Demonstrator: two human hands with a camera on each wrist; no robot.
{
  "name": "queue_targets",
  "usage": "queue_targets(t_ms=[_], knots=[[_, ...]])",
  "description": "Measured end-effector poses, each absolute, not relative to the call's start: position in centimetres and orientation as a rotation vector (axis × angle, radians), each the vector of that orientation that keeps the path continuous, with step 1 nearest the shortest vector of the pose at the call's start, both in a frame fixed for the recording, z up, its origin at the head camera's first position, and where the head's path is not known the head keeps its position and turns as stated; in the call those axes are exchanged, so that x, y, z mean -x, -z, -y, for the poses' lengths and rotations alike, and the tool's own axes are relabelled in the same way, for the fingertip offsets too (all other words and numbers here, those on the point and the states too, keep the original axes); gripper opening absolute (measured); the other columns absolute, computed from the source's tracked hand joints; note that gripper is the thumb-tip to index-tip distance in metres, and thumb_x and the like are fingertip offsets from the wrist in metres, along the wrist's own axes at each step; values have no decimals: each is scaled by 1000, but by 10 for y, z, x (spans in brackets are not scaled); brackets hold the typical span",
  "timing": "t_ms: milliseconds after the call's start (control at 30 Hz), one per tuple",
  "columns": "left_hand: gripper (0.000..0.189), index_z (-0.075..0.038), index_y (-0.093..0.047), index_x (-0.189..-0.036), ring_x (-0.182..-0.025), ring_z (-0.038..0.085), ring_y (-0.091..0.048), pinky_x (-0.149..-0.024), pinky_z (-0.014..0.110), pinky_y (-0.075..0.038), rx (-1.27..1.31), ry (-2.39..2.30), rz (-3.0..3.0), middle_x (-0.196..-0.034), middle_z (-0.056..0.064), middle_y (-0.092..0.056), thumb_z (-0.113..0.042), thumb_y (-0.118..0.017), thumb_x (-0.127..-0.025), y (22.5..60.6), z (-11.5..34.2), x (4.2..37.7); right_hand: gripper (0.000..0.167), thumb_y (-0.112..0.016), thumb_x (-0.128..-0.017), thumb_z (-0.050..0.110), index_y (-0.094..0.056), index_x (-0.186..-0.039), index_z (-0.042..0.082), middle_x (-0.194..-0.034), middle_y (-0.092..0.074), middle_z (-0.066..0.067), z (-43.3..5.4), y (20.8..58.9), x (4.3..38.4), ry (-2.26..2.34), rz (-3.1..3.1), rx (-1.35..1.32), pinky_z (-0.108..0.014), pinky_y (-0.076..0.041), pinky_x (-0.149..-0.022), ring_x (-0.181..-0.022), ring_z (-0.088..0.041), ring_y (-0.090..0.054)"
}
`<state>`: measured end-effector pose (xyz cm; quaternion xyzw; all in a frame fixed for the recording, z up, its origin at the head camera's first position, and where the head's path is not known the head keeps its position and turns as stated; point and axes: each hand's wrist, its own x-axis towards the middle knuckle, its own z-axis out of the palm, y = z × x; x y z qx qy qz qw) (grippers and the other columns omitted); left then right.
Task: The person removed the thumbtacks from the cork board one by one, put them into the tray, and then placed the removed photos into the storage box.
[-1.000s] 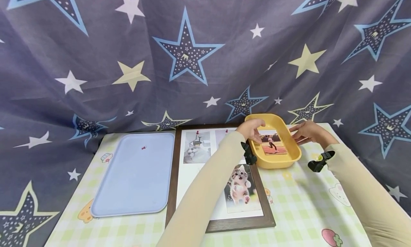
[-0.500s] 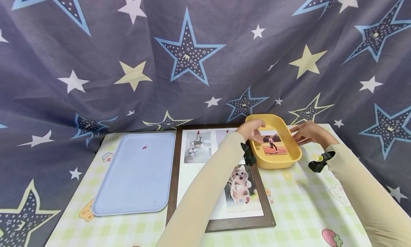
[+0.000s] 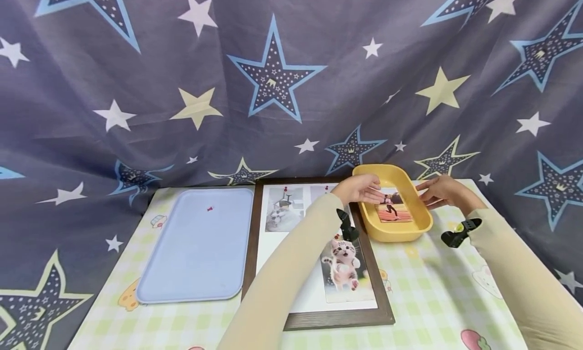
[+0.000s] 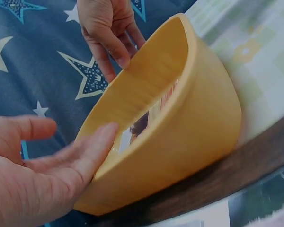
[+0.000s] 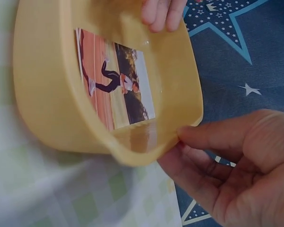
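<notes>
A yellow plastic bin (image 3: pixel 401 234) stands at the back right with a photo of a runner (image 3: pixel 392 212) lying inside. My left hand (image 3: pixel 360 189) reaches across the bin's left rim, its fingers stretched over the inside and the photo's upper left corner. In the left wrist view those fingers (image 4: pixel 87 153) look slightly blurred and hold nothing. On the opposite side my right hand (image 3: pixel 443 192) pinches the bin's rim, thumb on top and fingers beneath the lip. A small red spot (image 5: pixel 181 145) shows below the right thumb in the right wrist view.
Left of the bin lies a brown-framed white board (image 3: pixel 341 319) with several pinned photos, including a kitten photo (image 3: pixel 342 274). A light blue tray (image 3: pixel 193 254) at the left holds a red pushpin (image 3: pixel 210 209). A star-patterned curtain (image 3: pixel 191 147) hangs behind the table.
My left fingers, earlier bent down into the bin, have lifted and straightened out over it. The right hand stays at the rim. The whole head view has shifted slightly.
</notes>
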<state>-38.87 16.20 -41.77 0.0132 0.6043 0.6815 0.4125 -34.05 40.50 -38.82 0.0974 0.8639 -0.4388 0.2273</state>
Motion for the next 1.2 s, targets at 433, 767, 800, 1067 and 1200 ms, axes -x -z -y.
queue_targets(t_ms=[433,767,800,1067,1200], knots=[[36,-2,-63,-134,-126,35,-63,-108,45,-52,-300,-1706,-1751,-128,18,-70,-21,-57,-104,396,-114,377,57,-60,-94,-6,-39,-146,-17,-86,-74,1,-398,383,335,1164,-2447,-273,-41,-63,-85,-79,-13,-69],[35,-7,-64,-135,-107,24,-72,-107,46,-53,-380,-1694,-1943,-122,13,-73,-22,-55,-105,370,-47,365,59,-57,-99,8,-35,-145,-20,-115,-69,-29,-386,381,323,1085,-2610,-205,-55,-55,-99,-99,-34,-69],[35,-7,-64,-135,-109,25,-72,-107,46,-53,-385,-1693,-1967,-121,12,-73,-23,-54,-105,368,-40,363,59,-56,-100,12,-35,-145,-20,-124,-62,-35,-382,379,320,1072,-2650,-203,-57,-53,-101,-106,-41,-67],[31,-5,-66,-129,-101,27,-72,-96,40,-59,-378,-1771,-2195,-117,18,-73,-16,-53,-103,361,10,354,51,-59,-101,16,-49,-142,-12,-129,-57,-41,-318,355,311,1204,-3051,11,-35,-59,-84,-111,-51,-62],[27,-4,-67,-123,-94,24,-72,-83,34,-60,-379,-1742,-2386,-110,18,-73,-13,-52,-103,366,31,353,42,-61,-100,10,-57,-137,-8,-119,-66,-36,-277,346,307,1303,-3154,259,-13,-51,-72,-105,-46,-67]])
